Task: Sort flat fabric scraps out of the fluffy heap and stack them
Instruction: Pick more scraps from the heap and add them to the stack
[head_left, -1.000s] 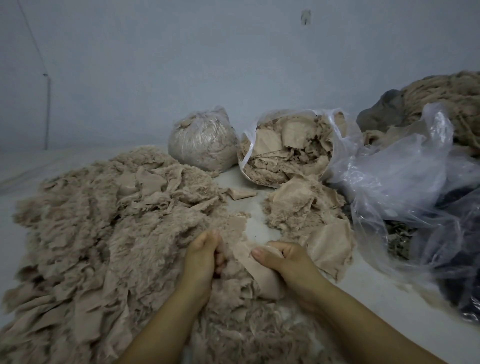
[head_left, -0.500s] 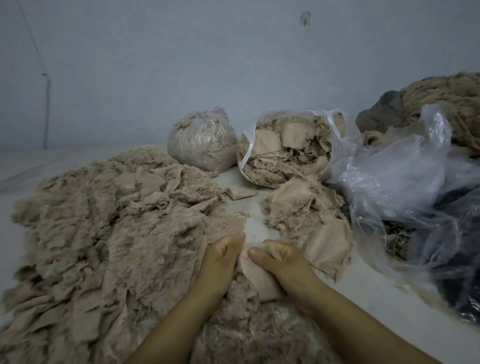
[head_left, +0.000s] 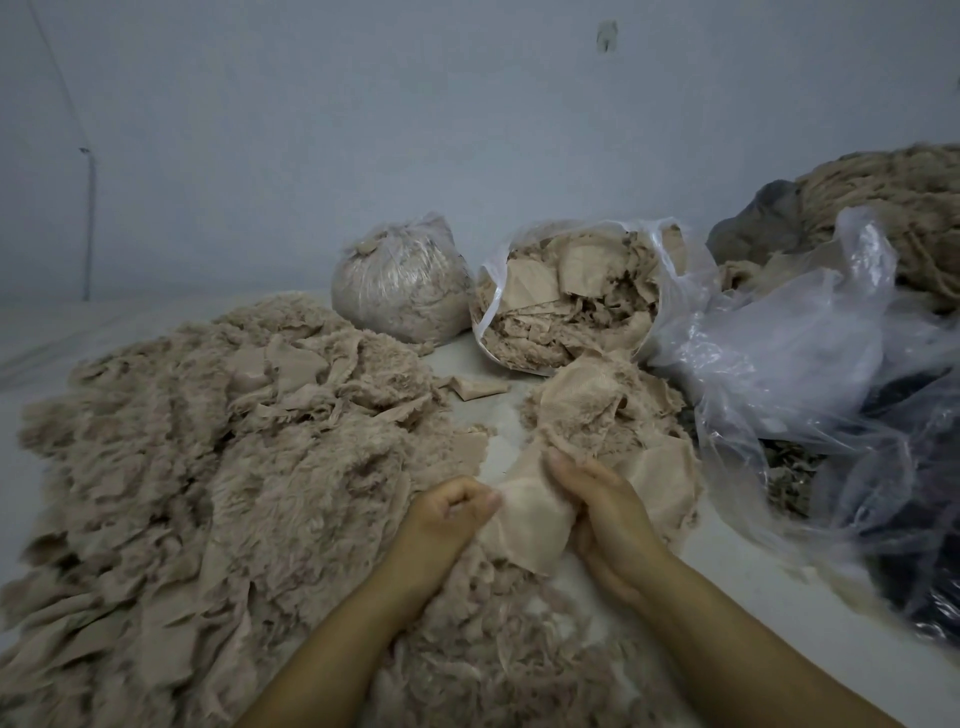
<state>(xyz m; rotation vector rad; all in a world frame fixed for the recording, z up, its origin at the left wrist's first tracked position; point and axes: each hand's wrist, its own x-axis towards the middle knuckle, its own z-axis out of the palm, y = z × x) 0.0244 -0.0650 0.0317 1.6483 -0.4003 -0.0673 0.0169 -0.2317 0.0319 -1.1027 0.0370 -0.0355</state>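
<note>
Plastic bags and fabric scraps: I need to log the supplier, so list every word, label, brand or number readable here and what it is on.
None can be read.
Open bag of scraps: clear plastic, no print.
Tied bag: no label.
Loose plastic sheeting: plain.
Scrap in the hands: plain beige.
Wall mark: no letters.

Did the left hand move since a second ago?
Yes. The left hand slid right, away from the fluffy heap, to meet the right hand at the flat scrap.
</note>
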